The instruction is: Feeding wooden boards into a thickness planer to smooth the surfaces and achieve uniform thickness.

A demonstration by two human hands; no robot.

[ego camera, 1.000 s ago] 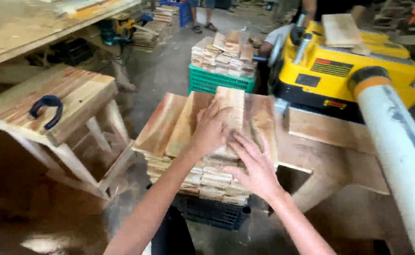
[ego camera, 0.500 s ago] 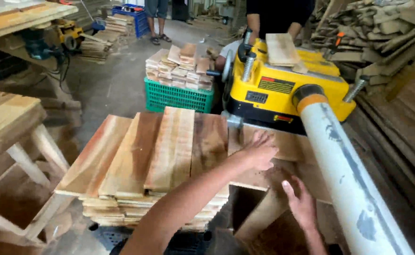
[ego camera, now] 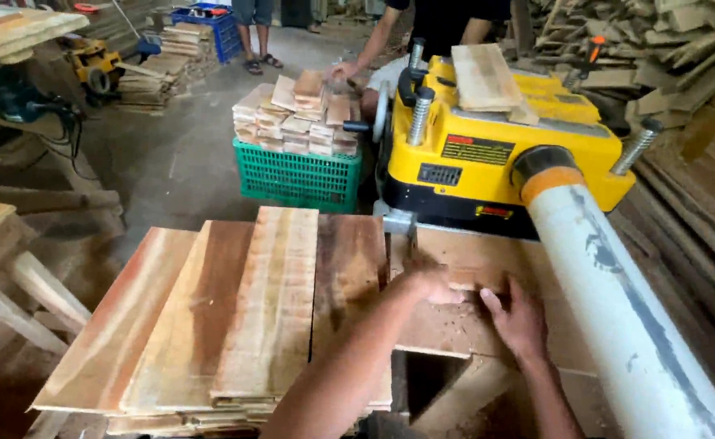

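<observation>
Sawdust-grey workshop floor [ego camera: 187,171] was seen beyond the work, with timber heaped along the right wall. At the left, a stack of planed boards [ego camera: 235,309] lay fanned across its support, long axes running away from the viewer. Behind it, a green crate [ego camera: 296,175] was piled with short wood blocks [ego camera: 296,114]. Right of the stack, a short board [ego camera: 463,280] rested flat on the outfeed table [ego camera: 447,333] of the yellow planer [ego camera: 488,154], its far end at the machine's mouth and its long axis pointing into it. The left hand [ego camera: 432,284] was laid on the board's near left corner, fingers curled over the wood; the right hand [ego camera: 522,321] was spread flat just beside it at the near right edge. Neither grip was closed around the board: both were pressed open upon it, the left being the nearer to its middle. A white dust pipe [ego camera: 618,325] crossed at the right. A co-worker's hand [ego camera: 343,71] was seen behind the planer. Compared with half a second earlier, the right hand had been raised from below the table edge onto it, and the left had been shifted rightwards off the stack.
</observation>
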